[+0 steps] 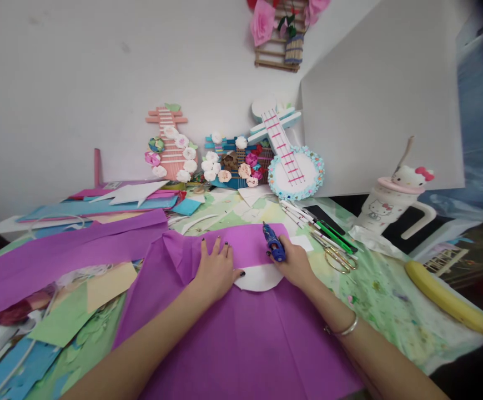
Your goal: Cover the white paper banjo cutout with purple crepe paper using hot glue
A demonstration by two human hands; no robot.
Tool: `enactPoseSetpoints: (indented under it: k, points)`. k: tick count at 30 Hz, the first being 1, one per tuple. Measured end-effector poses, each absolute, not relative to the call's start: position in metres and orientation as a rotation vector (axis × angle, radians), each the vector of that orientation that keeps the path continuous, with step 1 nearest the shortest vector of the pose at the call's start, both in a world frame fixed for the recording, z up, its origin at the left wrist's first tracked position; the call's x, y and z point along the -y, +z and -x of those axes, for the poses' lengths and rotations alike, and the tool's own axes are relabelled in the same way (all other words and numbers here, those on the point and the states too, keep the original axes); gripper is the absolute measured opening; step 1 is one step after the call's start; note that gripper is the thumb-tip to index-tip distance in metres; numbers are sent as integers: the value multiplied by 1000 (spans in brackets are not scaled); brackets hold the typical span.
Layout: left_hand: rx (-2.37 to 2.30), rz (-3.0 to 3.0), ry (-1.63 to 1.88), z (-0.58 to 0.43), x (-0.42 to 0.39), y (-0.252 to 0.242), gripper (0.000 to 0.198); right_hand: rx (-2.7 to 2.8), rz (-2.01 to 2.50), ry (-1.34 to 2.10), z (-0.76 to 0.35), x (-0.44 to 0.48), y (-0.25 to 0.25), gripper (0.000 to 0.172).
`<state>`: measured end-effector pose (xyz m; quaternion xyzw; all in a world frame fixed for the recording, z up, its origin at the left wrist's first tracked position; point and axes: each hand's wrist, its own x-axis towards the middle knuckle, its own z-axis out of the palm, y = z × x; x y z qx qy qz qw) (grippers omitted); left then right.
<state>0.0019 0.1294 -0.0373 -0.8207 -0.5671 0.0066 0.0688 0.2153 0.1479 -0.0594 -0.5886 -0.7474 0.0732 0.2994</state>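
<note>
A large sheet of purple crepe paper (pixel 241 344) covers the front of the table, with its far part folded across a rounded white card piece (pixel 260 279). My left hand (pixel 214 269) lies on the purple paper, fingers spread, its thumb over the edge of the white card. In my right hand (pixel 295 261) is a blue glue gun (pixel 273 244), gripped above the right part of the fold with its nozzle pointing away from me. The gun's trigger is hidden by my fingers.
Gold scissors (pixel 339 260), green-handled tool (pixel 336 238) and white pens (pixel 295 212) lie to the right, near a white cup (pixel 387 205) and a banana (pixel 449 300). Coloured papers (pixel 95 208) pile up at left. Flower-decorated instrument models (pixel 293 166) lean against the wall.
</note>
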Motion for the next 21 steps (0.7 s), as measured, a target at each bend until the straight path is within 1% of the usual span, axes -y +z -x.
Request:
enactPoseSetpoints:
  k: [3, 6, 9, 11, 15, 18, 21]
  points:
    - [1599, 2512, -65, -1, -134, -37, 52, 1915, 1504, 268, -216, -147, -58, 17]
    - [1470, 2499, -205, 0, -139, -42, 43, 1732, 1398, 426, -217, -146, -54, 19]
    - [1299, 2488, -386, 1, -142, -51, 33, 1464, 1245, 704, -219, -144, -47, 23]
    - [1160, 2499, -526, 1, -143, -57, 26, 1291, 1115, 914, -220, -142, -41, 21]
    - [939, 2498, -738, -1, -143, -65, 21, 1001, 882, 1226, -219, -135, -30, 20]
    - [838, 2466, -833, -3, -140, -66, 18, 1009, 857, 1331, -217, -130, -27, 22]
    - [759, 2463, -911, -6, -135, -63, 16, 1117, 899, 1346, -214, -128, -27, 24]
